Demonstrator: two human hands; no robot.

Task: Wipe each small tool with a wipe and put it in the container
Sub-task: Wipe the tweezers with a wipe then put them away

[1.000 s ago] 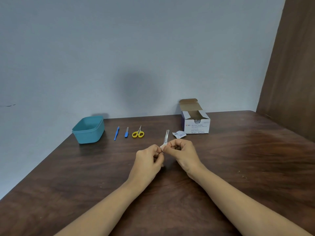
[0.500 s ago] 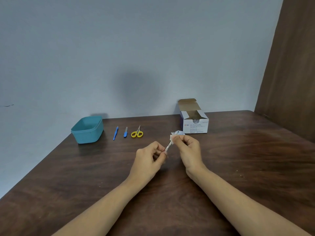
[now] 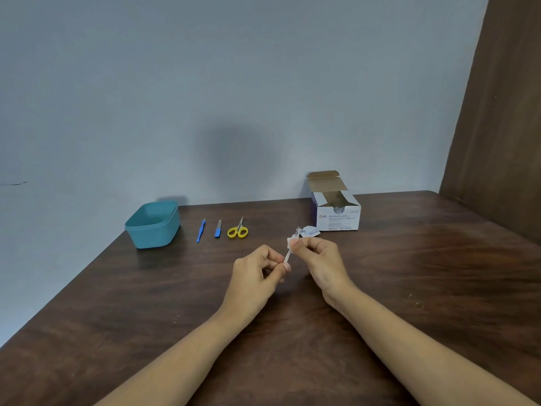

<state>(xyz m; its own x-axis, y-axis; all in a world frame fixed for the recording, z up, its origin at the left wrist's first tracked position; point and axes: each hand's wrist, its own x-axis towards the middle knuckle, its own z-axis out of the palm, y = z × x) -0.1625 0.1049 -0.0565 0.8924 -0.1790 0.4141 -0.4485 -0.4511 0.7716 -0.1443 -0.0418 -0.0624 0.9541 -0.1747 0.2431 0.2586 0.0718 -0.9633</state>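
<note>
My left hand (image 3: 257,269) pinches the lower end of a small metal tool (image 3: 287,255), held tilted above the table. My right hand (image 3: 320,260) pinches a white wipe (image 3: 292,239) round the tool's upper part. A teal container (image 3: 152,224) stands at the far left of the table. Beside it lie a blue-handled tool (image 3: 200,230), a short blue-handled file (image 3: 218,228) and yellow-handled scissors (image 3: 238,230) in a row.
An open white box of alcohol swabs (image 3: 336,210) stands at the back of the wooden table (image 3: 409,273), with a torn wipe wrapper (image 3: 309,231) in front of it. A grey wall runs behind; a brown panel (image 3: 503,112) rises at right.
My right hand slid the wipe from the tool's lower end up toward its tip, then back a little. The left hand stays holding the tool.
</note>
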